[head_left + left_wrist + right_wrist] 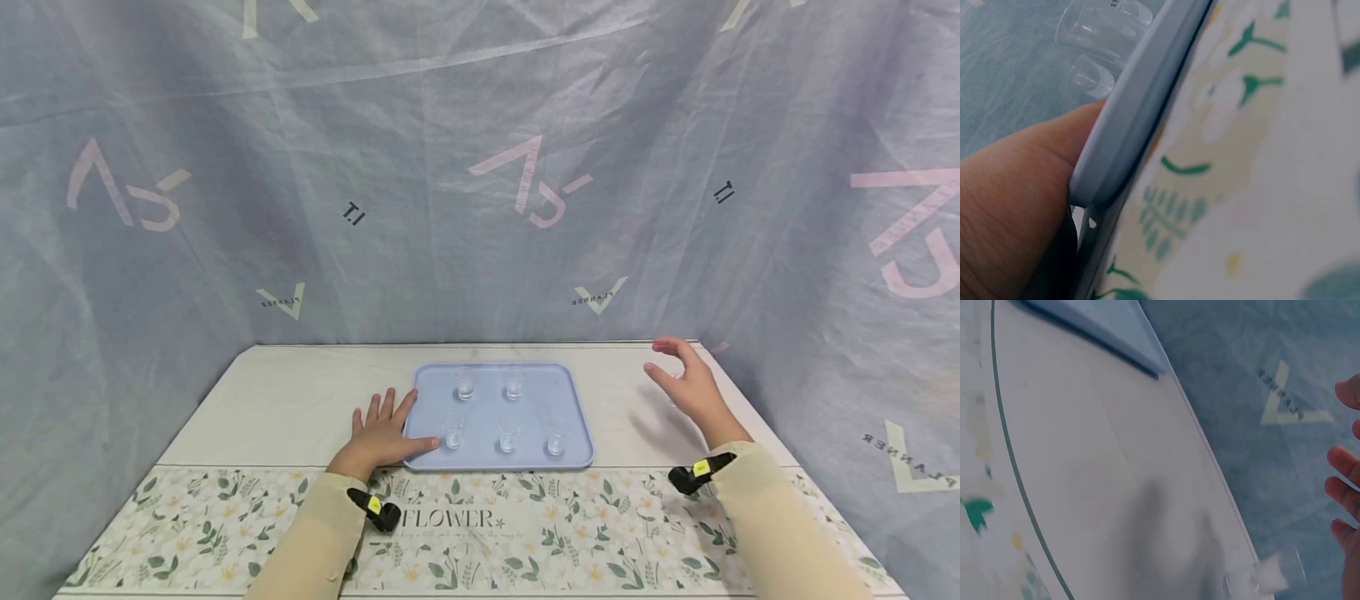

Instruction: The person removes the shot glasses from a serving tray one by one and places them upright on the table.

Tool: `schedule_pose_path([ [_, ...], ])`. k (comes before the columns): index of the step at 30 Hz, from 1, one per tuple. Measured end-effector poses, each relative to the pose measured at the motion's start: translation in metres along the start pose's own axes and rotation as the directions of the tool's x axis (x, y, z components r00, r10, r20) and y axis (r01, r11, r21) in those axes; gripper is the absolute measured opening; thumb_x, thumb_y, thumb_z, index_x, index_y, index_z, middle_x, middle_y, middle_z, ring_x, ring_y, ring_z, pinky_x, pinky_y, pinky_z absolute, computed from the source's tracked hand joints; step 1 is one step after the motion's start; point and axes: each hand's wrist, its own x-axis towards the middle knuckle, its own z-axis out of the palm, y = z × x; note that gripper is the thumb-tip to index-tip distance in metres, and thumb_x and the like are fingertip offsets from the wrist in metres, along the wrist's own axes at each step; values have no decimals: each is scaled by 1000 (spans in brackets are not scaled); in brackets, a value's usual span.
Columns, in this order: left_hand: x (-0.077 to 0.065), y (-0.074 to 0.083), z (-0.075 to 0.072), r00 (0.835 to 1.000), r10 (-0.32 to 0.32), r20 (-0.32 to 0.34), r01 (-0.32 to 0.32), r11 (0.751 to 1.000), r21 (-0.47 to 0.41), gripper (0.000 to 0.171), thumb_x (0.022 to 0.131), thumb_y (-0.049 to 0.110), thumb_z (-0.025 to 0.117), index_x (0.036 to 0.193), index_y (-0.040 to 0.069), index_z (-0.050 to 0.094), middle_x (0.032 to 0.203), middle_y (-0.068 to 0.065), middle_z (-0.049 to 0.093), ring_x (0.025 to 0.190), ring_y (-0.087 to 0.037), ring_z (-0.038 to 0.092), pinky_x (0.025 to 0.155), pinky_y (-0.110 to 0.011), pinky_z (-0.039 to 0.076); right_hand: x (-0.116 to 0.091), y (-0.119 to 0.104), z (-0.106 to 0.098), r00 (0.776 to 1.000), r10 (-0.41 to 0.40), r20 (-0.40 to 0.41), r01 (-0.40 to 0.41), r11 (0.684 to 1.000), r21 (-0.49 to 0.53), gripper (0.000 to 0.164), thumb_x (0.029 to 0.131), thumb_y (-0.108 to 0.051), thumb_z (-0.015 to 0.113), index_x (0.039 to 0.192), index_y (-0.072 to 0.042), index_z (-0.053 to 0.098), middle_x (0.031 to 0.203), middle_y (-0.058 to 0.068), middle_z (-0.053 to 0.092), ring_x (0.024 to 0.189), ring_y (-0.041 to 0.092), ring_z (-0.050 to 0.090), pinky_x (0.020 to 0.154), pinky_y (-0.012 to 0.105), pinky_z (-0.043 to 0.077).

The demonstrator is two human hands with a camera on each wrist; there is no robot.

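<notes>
A light blue tray (pixel 480 408) lies on the table with several small clear shot glasses in two rows. The back row has one glass (pixel 465 385) at left and another (pixel 514 385) beside it; a front-left glass (pixel 453 439) stands closest to my left thumb. My left hand (pixel 381 439) is spread at the tray's left edge, its thumb reaching over the rim. Off to the right of the tray, my right hand (pixel 693 387) is raised above the table, fingers loosely curved around nothing. The right wrist view shows one more clear glass (pixel 1275 573) near that hand.
A white cloth (pixel 300 400) covers the table, with a floral printed band (pixel 225 525) along the front. Grey-blue fabric (pixel 420 208) hangs behind and on both sides, close to the table's edges.
</notes>
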Motion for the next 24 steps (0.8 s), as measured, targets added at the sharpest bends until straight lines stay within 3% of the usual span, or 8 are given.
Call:
schedule_pose_path([
  [9, -8, 9, -8, 1000, -1, -3, 1, 1000, 2, 119, 74, 84, 63, 164, 20, 19, 168, -21, 1, 153, -44, -9, 116, -66, -12, -4, -27, 25, 994, -102, 40, 99, 993, 67, 45, 96, -15, 71, 135, -2, 53, 132, 23, 59, 131, 44, 47, 105, 65, 33],
  [24, -11, 13, -13, 1000, -10, 4, 10, 1000, 23, 112, 79, 74, 67, 164, 18, 19, 168, -22, 3, 153, -46, -5, 116, -68, -6, -29, -53, 68, 984, -115, 140, 66, 948, 313, 43, 98, 0, 64, 137, 7, 48, 130, 28, 59, 127, 43, 52, 115, 57, 30],
])
